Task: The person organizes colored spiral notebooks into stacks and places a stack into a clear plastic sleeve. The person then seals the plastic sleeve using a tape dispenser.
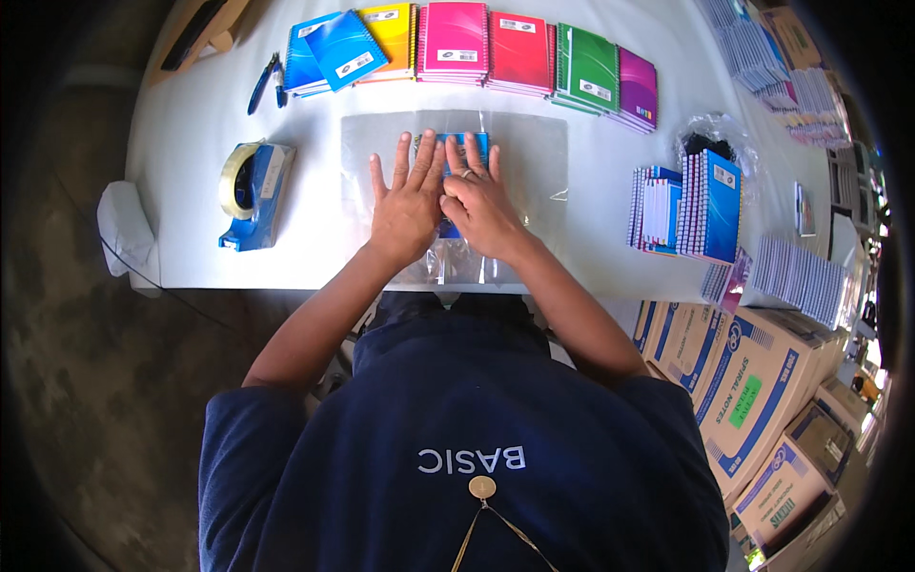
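A small blue notebook [482, 146] lies in front of me at the table's middle, mostly covered by my hands. Clear plastic film [448, 269] shows around it, stretching toward the near table edge. My left hand [408, 212] rests flat on the notebook's left side, fingers spread and pointing away from me. Beside it, my right hand [482, 208] presses on the right part with fingers stretched out and the thumb bent inward toward the left hand. Both hands lie over a greyish translucent sheet [362, 157] on the white table.
Spiral notebooks stand in colour piles along the back: blue [345, 59], yellow [402, 33], pink [453, 33], red [519, 57], green [583, 67], purple [637, 86]. A tape dispenser [259, 205] and pens [262, 86] sit left. More notebooks [710, 205] stand right, above cartons [753, 381].
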{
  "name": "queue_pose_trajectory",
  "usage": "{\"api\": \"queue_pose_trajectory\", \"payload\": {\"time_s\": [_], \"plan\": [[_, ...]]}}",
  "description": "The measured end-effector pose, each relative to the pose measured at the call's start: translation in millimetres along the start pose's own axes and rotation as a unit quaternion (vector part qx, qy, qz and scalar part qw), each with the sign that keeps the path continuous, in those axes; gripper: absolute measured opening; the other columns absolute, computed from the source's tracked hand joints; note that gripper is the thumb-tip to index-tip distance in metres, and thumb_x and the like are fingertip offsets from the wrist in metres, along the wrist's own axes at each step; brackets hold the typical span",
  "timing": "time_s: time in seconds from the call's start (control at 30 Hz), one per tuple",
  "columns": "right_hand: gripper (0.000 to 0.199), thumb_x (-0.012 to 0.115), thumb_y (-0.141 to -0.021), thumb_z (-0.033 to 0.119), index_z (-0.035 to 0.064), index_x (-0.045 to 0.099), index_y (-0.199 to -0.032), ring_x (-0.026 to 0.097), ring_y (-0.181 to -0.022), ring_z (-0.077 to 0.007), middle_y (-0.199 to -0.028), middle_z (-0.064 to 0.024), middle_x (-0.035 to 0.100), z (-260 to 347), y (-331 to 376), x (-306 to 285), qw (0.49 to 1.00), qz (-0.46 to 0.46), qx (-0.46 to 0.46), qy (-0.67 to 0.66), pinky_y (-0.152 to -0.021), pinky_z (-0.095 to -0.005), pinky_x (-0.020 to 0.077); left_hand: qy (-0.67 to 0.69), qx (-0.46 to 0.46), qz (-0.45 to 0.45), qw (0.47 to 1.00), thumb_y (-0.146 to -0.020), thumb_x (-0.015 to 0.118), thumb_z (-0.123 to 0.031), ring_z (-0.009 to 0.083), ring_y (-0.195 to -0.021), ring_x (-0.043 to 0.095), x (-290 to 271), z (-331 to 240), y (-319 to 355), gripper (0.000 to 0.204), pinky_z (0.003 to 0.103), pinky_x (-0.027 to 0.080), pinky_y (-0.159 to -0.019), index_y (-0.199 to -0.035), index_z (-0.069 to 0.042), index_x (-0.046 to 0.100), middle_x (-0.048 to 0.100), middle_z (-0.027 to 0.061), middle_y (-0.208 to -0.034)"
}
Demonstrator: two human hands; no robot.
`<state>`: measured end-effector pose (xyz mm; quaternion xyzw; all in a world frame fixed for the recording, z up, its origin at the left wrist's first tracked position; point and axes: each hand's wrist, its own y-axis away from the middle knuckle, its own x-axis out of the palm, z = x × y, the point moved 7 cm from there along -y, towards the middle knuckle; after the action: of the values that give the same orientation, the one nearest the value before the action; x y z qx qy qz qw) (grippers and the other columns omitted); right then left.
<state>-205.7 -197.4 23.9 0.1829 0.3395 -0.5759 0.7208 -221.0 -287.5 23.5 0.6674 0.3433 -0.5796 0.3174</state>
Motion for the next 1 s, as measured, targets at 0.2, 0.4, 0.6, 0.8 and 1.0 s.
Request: {"api": "queue_pose_trajectory", "payload": {"time_s": [0.2,0.4,0.6,0.8,1.0], "plan": [[0.02,0.052,-0.084,0.023,0.0067,0.053,-0.071,0.007,-0.141,-0.0329,-0.148,-0.0183,0.023,-14.8,-9.5,-8.9,0.987,0.141,0.038,-0.067,-0.109,-0.0552,-0.0041,0.074,0.076,0.062,0.992,-0.08,0.062,-0.039,0.0321,-0.141,0.006,-16.0,21.6,-0.4,0.082,0.061,0.008,-0.107,-0.146,-0.012,0.019,0.012,0.0068,-0.153],[0.02,0.054,-0.083,0.026,0.0095,0.062,-0.075,0.005,-0.142,-0.0285,-0.15,-0.0112,0.02,-17.1,-10.8,-6.7,0.974,0.196,0.085,-0.077,-0.107,-0.0579,-0.0073,0.094,0.228,0.09,0.965,-0.063,0.066,-0.066,0.0321,-0.139,0.016,6.8,-68.3,88.4,0.096,0.055,0.013,-0.11,-0.139,-0.015,0.036,0.024,0.0133,-0.148],[0.016,0.058,-0.082,0.024,0.0134,0.067,-0.074,0.007,-0.141,-0.0287,-0.15,-0.0102,0.02,-5.5,-12.0,-18.1,0.967,0.235,0.097,0.026,-0.108,-0.059,-0.0042,0.219,-0.051,-0.218,0.95,-0.072,0.066,-0.001,0.0353,-0.12,0.042,-71.8,61.0,97.9,0.064,0.045,0.03,-0.103,-0.131,-0.003,0.041,0.045,0.0168,-0.131],[0.014,0.066,-0.076,0.018,0.0181,0.067,-0.089,0.015,-0.14,-0.0268,-0.149,-0.011,0.025,0.7,-20.1,-13.3,0.971,0.216,0.079,0.069,-0.111,-0.0551,0.0035,0.325,-0.383,-0.193,0.843,-0.073,0.073,-0.016,0.0276,-0.106,0.049,-3.1,249.4,178.4,0.082,0.035,0.04,-0.091,-0.138,0.001,0.025,0.049,0.022,-0.119],[0.07,0.077,-0.066,0.024,0.0146,0.042,-0.125,0.019,-0.139,-0.0257,-0.146,-0.0099,0.032,5.3,-18.1,-20.8,0.981,0.148,0.104,0.07,-0.11,-0.0557,0.0079,0.462,-0.384,-0.205,0.773,-0.088,0.058,-0.036,0.0104,-0.067,0.046,-36.6,194.4,149.2,0.053,0.024,0.04,-0.058,-0.123,0.003,0.047,0.055,0.0111,-0.098]]}}
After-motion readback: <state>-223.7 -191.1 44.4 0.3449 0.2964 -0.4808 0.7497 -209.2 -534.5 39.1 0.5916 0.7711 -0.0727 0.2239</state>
